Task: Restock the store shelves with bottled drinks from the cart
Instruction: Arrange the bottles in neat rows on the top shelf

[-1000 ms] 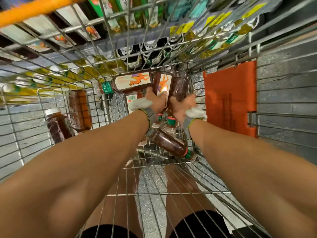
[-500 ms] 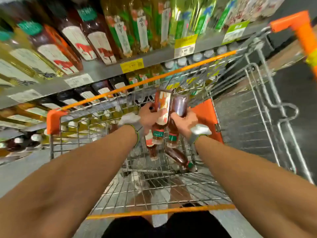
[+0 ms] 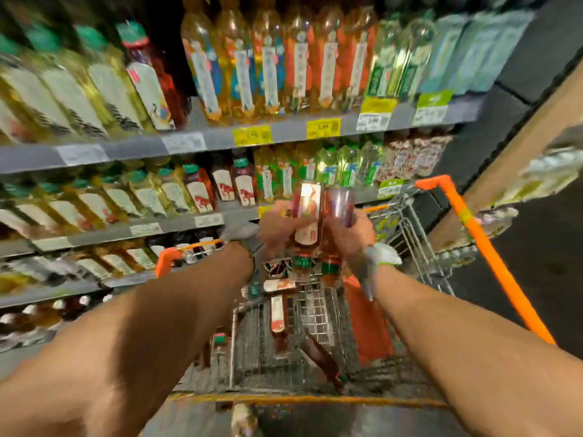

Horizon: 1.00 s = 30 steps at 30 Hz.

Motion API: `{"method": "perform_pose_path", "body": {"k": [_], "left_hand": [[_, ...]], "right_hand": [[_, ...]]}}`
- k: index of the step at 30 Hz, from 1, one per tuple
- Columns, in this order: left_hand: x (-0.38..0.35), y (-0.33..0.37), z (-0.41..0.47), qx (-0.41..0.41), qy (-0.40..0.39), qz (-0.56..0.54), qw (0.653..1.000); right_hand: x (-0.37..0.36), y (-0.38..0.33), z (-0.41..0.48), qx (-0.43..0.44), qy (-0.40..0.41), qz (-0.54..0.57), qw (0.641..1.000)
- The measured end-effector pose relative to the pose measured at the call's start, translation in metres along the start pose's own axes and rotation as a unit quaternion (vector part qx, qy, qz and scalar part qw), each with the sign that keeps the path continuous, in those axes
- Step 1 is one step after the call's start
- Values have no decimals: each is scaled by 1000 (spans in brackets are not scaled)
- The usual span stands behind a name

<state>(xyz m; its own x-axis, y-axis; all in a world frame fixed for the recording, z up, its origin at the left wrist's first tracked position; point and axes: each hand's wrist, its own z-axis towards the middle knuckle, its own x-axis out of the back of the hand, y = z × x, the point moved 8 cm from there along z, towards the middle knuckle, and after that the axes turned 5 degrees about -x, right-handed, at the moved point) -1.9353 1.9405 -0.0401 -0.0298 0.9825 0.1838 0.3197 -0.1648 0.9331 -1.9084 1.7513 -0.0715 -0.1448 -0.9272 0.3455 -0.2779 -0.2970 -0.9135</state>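
I hold two brown tea bottles caps-down above the wire cart (image 3: 318, 313). My left hand (image 3: 277, 228) grips the labelled bottle (image 3: 307, 216) with the white and orange label. My right hand (image 3: 350, 234) grips the plainer dark bottle (image 3: 339, 206) beside it. The two bottles touch side by side in front of the middle shelf. More brown bottles (image 3: 279, 316) lie in the cart basket below my hands. The whole view is blurred.
Shelves (image 3: 195, 141) full of yellow, green and brown drink bottles rise ahead and to the left, with yellow price tags (image 3: 252, 135) on their edges. The cart's orange handle bar (image 3: 485, 257) runs down the right. A brown pillar (image 3: 511, 159) stands at the right.
Both hands have lifted the two bottles up out of the cart basket to shelf height. My view has swung up from the cart floor to the shelves.
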Motion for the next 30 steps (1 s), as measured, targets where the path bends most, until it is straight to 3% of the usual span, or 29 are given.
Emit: {"method": "perform_pose_path", "body": {"k": [4,10,15,26,30], "left_hand": [[13,50,-32,-49,63,88,993],[44,106,-79,-113,135,15,984],[85,158,-105,-152,127,28,980],[160,241,-141,-211,95,-137,963],[179,260,-150,-217,62,-283,932]], "right_hand": [[13,-44,-11,45,-27,6,999],[28,-126,-36,133,-71,13,988],[24,-193,-62,196,-95,30,975],[1,-321,-114,322,-136,68,934],[-3,-352,-123,306,-189,148,921]]}}
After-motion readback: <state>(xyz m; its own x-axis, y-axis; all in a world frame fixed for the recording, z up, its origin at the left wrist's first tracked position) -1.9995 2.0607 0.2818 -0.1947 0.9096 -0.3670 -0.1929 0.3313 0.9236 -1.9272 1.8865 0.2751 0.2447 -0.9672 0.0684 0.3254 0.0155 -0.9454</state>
